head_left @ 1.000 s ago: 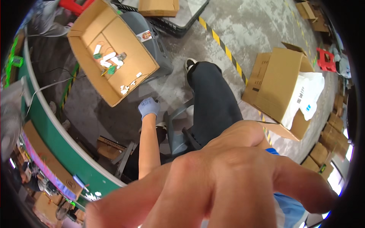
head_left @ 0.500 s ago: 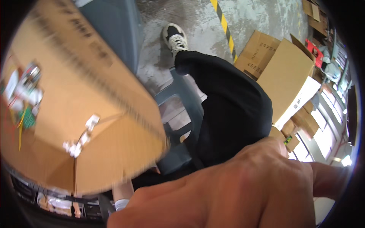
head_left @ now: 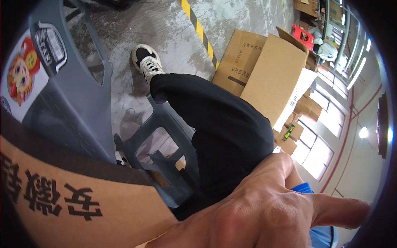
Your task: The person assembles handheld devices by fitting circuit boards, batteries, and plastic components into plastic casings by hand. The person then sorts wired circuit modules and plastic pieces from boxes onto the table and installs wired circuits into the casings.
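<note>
My right hand [head_left: 264, 211] fills the lower middle, very close, with its back and knuckles showing. Its thumb stretches out to the right, while the other fingers run off the lower edge, so I cannot tell what they touch or hold. Behind it shows a bit of blue sleeve [head_left: 304, 188]. A cardboard box [head_left: 124, 211] with large black printed characters on its side stands at the lower left, nearest to that hand. No part of my left hand shows.
A grey plastic chair [head_left: 89, 103] with a cartoon sticker is at the left. Beyond my black-trousered leg [head_left: 215, 111] and shoe [head_left: 148, 62], a yellow-black stripe [head_left: 200, 31] crosses the concrete floor. A grey plastic stool [head_left: 155, 118] and large cardboard boxes [head_left: 273, 74] flank my leg.
My view has swung, so the leg and far boxes sit further left. The box's inside, with small mixed items, and a bit of another wrist have left view. My right thumb shows more fully.
</note>
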Motion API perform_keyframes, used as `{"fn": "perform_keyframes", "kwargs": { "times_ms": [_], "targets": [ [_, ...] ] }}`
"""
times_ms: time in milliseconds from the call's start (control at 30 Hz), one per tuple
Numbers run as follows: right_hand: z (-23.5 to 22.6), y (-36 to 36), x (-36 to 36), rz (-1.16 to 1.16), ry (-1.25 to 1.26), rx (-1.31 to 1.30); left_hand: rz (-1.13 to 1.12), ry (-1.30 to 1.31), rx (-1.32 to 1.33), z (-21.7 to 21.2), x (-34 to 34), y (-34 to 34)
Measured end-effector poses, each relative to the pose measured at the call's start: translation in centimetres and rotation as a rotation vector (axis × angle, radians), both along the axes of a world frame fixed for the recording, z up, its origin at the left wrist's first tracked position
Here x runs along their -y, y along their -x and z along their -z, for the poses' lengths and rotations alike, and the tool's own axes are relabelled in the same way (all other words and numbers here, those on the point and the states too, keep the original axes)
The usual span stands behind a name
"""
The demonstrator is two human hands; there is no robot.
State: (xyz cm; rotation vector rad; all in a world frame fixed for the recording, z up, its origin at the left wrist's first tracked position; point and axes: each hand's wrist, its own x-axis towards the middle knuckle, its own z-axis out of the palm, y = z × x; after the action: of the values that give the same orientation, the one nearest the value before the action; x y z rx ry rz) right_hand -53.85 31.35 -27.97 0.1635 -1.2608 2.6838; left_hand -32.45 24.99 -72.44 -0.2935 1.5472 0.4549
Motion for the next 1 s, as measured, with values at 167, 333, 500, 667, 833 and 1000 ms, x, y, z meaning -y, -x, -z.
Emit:
{"fn": "perform_keyframes", "kwargs": {
  "times_ms": [167,333,500,667,833,1000],
  "targets": [
    [0.1,1.0,-0.5,0.087,-0.061,-0.058,0.017,-0.055,-0.063,-0.4,-2.6,3.9],
    [1.0,2.1,-1.7,0.139,-0.138,-0.075,-0.003,-0.127,-0.083,-2.6,-7.9,5.4],
    [2.5,3.1,-0.6,0.201,-0.143,-0.107,-0.011,-0.131,-0.123,-2.4,-8.6,7.3],
    [5.8,6.1,4.8,0.222,-0.192,-0.154,-0.061,-0.182,-0.172,-5.7,-12.6,12.1],
    [3.2,4.8,4.8,0.213,-0.178,-0.187,-0.140,-0.172,-0.217,-5.2,-12.3,15.1],
    [0.7,3.3,3.9,0.156,-0.212,-0.229,-0.269,-0.211,-0.263,-5.9,-16.6,18.3]
  ]
}}
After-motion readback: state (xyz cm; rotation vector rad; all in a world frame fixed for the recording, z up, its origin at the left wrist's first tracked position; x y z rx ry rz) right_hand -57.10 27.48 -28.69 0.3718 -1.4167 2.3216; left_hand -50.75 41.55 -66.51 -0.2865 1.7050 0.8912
